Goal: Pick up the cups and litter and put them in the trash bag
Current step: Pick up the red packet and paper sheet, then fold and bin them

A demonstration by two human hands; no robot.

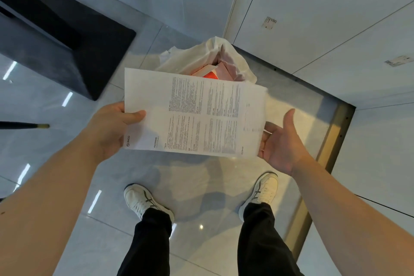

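Observation:
A white printed paper sheet (pixel 192 112) is held flat over the floor, just in front of the trash bag. My left hand (pixel 109 127) pinches its left edge, thumb on top. At the sheet's right edge is my right hand (pixel 282 141), palm up, fingers under the paper and thumb raised off it. The white trash bag (pixel 201 56) stands open on the floor beyond the sheet. Red and pink litter (pixel 212 71) shows inside it. The sheet hides the bag's near rim.
A black table base (pixel 67 36) stands on the glossy tiled floor at the left. White cabinet panels (pixel 336 18) run along the right, with a dark metal strip (pixel 331 132) at their foot. My white shoes (pixel 145 201) are below the sheet.

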